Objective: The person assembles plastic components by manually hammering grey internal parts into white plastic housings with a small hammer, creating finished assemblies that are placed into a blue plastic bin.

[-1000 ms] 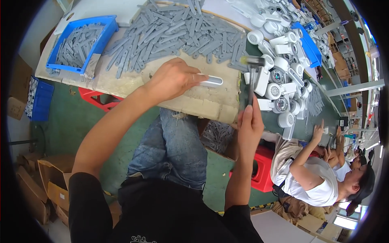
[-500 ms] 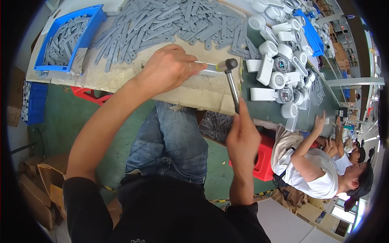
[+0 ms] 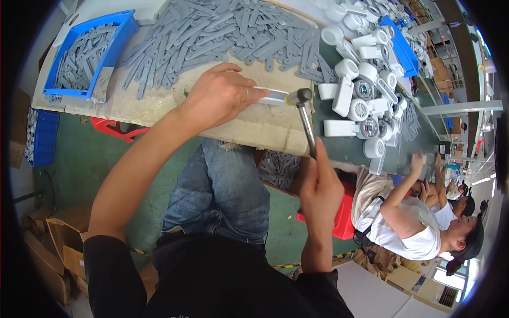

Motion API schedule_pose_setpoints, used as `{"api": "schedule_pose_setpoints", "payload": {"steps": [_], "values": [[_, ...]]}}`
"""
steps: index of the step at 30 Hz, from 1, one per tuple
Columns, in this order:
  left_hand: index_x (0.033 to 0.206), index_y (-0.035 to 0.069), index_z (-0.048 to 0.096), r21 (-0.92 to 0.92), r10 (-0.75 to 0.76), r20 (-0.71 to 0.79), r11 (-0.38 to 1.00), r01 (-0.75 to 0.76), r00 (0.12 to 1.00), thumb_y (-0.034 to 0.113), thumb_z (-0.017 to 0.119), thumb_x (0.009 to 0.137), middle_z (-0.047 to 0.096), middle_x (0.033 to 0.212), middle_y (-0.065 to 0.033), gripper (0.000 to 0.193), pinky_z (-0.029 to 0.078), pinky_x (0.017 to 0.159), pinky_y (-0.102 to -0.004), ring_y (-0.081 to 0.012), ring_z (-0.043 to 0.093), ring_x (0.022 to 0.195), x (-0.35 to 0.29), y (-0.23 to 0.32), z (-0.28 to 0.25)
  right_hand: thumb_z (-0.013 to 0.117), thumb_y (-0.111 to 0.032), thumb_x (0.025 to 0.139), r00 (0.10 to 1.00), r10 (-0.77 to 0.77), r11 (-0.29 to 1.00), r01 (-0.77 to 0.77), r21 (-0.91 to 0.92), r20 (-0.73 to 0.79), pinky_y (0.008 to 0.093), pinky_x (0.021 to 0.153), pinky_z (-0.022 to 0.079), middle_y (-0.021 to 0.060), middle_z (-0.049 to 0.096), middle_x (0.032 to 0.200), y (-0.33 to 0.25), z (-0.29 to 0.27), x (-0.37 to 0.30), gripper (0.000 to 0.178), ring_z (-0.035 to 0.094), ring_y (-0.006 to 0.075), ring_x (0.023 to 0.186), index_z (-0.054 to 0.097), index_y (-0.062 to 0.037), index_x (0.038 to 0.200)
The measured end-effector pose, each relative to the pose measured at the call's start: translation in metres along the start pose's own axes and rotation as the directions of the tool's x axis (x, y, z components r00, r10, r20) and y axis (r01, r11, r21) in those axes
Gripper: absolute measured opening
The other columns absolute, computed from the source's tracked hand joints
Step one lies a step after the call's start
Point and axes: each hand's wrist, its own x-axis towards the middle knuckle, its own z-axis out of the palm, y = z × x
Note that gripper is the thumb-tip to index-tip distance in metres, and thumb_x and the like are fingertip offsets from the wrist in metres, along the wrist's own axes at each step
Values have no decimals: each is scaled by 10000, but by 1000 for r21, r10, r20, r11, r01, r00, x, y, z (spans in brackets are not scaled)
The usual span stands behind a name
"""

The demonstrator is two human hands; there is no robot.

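Note:
My left hand [image 3: 218, 99] is closed on a slim white and grey strip [image 3: 274, 97], which it holds over the cardboard-covered bench top. Its fingers pinch the near end, so that part is hidden. In my right hand [image 3: 321, 185] is a small hammer [image 3: 306, 123] with a metal shaft, its grip mostly covered by the fingers. The yellowish face of the hammer head is at the strip's right end; I cannot tell whether they touch. Beyond both hands lies a large heap of flat grey strips [image 3: 212, 37] with rounded ends.
A blue bin [image 3: 91, 71] of grey strips stands at the far left. White handheld fan-like units [image 3: 360, 106] crowd the green table at right. A red stool [image 3: 345, 209] and a co-worker [image 3: 408, 222] in a white shirt are beyond my right arm. A cardboard box [image 3: 66, 233] sits lower left.
My hands stay nearly in place, with the hammer head still by the strip's end. The view has shifted slightly. The co-worker's hand has moved a little.

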Motion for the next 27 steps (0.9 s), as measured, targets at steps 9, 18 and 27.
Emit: {"api": "schedule_pose_setpoints", "payload": {"steps": [9,18,27], "values": [[1516,132,460,-66,-168,15,984,168,986,165,806,815,772,983,-52,783,446,1116,-434,-294,696,1053,-1,-1,-4,622,-72,974,988,-127,991,130,20,-90,427,545,476,129,617,790,-22,-5,-1,514,603,320,619,551,-130,1479],[1560,96,379,-100,-224,66,968,229,972,172,806,820,781,1021,-60,858,451,1106,-430,-311,679,1106,-2,3,-1,613,-93,981,978,-150,987,155,28,-142,433,523,475,130,629,792,-15,11,0,511,610,329,597,541,-151,1483],[1566,100,370,-88,-226,79,969,232,971,171,805,826,780,1020,-58,860,444,1115,-433,-310,674,1120,0,3,-2,600,-29,984,999,0,1000,1,29,-51,407,607,500,177,649,850,-8,21,0,469,632,331,690,576,-99,1448]]}}
